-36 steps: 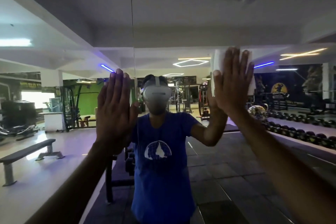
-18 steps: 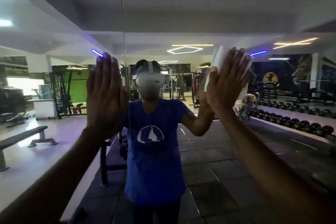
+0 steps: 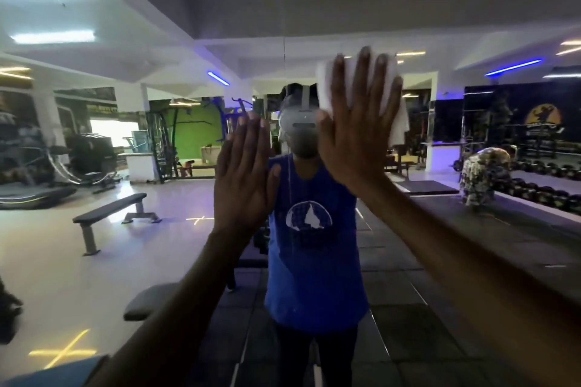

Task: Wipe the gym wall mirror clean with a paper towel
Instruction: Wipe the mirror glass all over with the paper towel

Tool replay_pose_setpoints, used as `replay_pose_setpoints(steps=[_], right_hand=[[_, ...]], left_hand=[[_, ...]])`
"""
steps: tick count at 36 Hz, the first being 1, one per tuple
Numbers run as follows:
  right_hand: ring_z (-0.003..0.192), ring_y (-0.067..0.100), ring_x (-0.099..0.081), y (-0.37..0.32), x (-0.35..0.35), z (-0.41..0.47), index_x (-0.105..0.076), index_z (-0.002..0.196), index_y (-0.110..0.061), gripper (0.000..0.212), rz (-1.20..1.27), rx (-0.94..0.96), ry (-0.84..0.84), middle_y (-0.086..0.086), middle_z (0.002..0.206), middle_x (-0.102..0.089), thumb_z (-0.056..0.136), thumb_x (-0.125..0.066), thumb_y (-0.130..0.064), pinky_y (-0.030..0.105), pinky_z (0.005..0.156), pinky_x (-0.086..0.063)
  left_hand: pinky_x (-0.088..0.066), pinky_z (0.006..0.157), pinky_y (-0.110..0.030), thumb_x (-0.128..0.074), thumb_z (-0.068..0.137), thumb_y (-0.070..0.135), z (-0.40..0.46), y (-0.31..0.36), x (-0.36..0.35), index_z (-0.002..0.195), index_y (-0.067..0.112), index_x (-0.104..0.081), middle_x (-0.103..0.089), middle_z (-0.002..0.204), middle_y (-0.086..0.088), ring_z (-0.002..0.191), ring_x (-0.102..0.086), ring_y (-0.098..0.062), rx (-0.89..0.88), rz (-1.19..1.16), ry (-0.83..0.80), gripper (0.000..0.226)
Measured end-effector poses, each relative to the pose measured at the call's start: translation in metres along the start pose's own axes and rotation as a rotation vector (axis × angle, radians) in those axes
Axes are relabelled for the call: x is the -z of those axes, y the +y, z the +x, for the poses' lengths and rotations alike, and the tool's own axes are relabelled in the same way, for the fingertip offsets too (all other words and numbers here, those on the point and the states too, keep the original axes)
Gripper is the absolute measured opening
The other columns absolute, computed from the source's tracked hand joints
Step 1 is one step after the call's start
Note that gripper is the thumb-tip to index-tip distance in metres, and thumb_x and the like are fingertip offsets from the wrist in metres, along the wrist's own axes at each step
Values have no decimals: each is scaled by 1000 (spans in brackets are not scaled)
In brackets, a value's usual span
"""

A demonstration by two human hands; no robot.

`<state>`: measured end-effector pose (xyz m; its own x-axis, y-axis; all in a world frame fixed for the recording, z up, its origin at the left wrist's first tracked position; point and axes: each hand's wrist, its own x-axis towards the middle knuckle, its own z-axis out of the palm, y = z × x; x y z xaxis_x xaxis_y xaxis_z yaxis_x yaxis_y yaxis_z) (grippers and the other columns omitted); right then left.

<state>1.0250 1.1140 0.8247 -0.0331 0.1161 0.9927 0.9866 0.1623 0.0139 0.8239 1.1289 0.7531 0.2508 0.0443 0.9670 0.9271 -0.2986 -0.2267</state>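
Risk of white folded paper towel (image 3: 323,85) slipping off big wall mirror (image 3: 157,245), pressed only by flat right hand (image 3: 355,122), straight-fingered left hand (image 3: 243,173) nearby, holding nothing.

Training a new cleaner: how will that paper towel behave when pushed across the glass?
The paper towel is probably floppy: its free corner droops below the right hand. Likely light, since flat fingers alone pin it to the mirror.

a white paper towel (image 3: 323,85). reflected in the mirror: a blue sleeveless shirt (image 3: 314,245) with a white and dark blue round emblem, a light grey headset (image 3: 298,118), a bright green wall (image 3: 195,132), a black-padded bench (image 3: 110,209), dark grey floor tiles (image 3: 393,292), blue light strips (image 3: 218,78).
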Motion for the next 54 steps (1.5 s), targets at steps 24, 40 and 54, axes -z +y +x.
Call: replay_pose_setpoints(steps=[24,40,54], right_hand=[[163,37,2,-15,-14,-136,-8,170,-15,71,93,93,-170,13,177,1,110,-31,-46,59,131,4],[163,37,-4,57,4,-143,-15,169,-13,71,-54,-332,-60,15,177,-7,109,-28,-47,65,129,-6],[163,37,-10,132,12,-82,-15,170,-16,69,-91,-341,31,16,176,-13,109,-28,-48,65,128,-10]], left_hand=[[-18,130,-48,-35,108,26,-2,-1,-2,163,2,-26,-21,172,-18,162,-15,-29,5,-15,0,61],[-19,128,-55,-40,107,25,-65,44,4,164,-2,-18,-9,173,-22,162,-8,-33,150,-108,-145,67],[-14,130,-50,-40,107,23,-86,40,12,165,0,-16,-5,175,-16,162,-8,-32,97,-126,-233,66]])
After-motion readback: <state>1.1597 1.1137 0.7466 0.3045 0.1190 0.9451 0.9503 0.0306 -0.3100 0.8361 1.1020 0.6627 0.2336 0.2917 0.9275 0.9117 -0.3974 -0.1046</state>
